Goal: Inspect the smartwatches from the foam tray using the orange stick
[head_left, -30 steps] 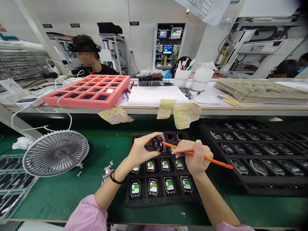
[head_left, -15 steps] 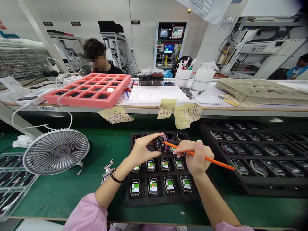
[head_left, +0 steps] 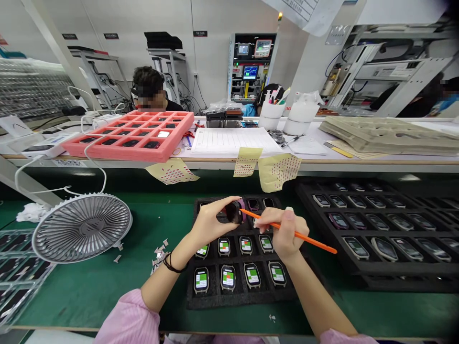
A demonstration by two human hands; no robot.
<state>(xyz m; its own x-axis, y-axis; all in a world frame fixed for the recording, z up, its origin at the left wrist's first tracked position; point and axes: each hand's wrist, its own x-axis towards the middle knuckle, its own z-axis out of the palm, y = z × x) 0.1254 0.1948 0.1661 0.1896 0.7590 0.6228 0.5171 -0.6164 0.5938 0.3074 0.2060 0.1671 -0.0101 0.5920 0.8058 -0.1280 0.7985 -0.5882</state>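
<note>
Between thumb and fingers, my left hand (head_left: 209, 219) grips a dark smartwatch (head_left: 234, 213) with a purplish edge, held up over the black foam tray (head_left: 240, 300). My right hand (head_left: 288, 231) pinches a thin orange stick (head_left: 304, 237), a pry tool by its look. Its left tip meets or nearly meets the right side of the held watch; exact contact I cannot tell. Below both hands, several watches (head_left: 228, 277) with lit green-and-white screens sit in the tray's pockets. Part of the tray's back rows is hidden by my hands.
A grey fan (head_left: 84, 227) stands at left, small scraps (head_left: 159, 253) beside it. More black trays of watches (head_left: 387, 251) lie at right. On the shelf ahead are a pink foam tray (head_left: 136, 152), a paper form (head_left: 233, 141) and white tubs (head_left: 270, 114). A person (head_left: 148, 91) sits beyond.
The watch's screen, lit before, now looks dark. My right hand and the orange stick have shifted slightly left, the stick staying against or near the watch's side. The person opposite has lowered their head.
</note>
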